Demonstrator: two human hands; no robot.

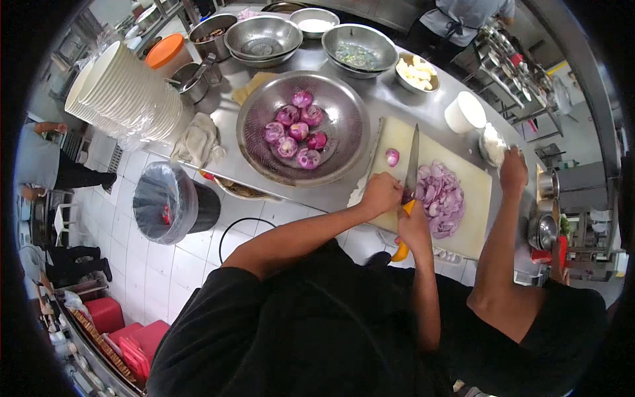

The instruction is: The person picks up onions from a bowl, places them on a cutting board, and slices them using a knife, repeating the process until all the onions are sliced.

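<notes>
My right hand (pixel 413 226) is wrapped round the orange handle of a knife (pixel 414 155), its blade pointing away from me over the white cutting board (pixel 477 218). Close beside the blade, my left hand (pixel 383 194) has its fingers curled on a red onion piece, mostly hidden by the fingers and knife. To the right of the blade lies a heap of sliced red onion (pixel 442 200). One small peeled onion piece (pixel 392 157) rests on the board beyond my left hand. Several peeled red onions (pixel 299 131) sit in a big perforated steel bowl (pixel 254 155) to the left.
A co-worker's hand (pixel 513 173) reaches to a small bowl of white pieces (pixel 493 145) at the right. Behind the board stand a white tub (pixel 465 112) and steel bowls (pixel 360 47). At left are stacked white containers (pixel 126 92), a cloth (pixel 200 140) and a lined bin (pixel 165 202).
</notes>
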